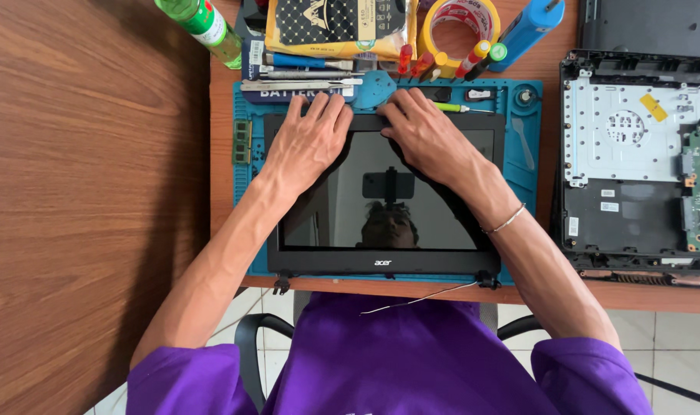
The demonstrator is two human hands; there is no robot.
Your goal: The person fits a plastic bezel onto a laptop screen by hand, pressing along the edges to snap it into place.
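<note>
Head view: glossy black-framed laptop screen (381,207)

**Both hands flat, side by side**

We reach both bare arms forward. Our left hand (308,142) lies palm down, fingers (319,107) spread. Our right hand (427,138) lies just beside it, fingers extended, a thin bangle on its wrist.

The screen panel (381,200) lies on the work mat (523,154), on the table (473,290). Both hands, left hand (308,142) and right hand (427,137), rest on its far edge. Tools (304,77) lie behind the panel; the opened laptop base (638,154) lies to its right.
</note>
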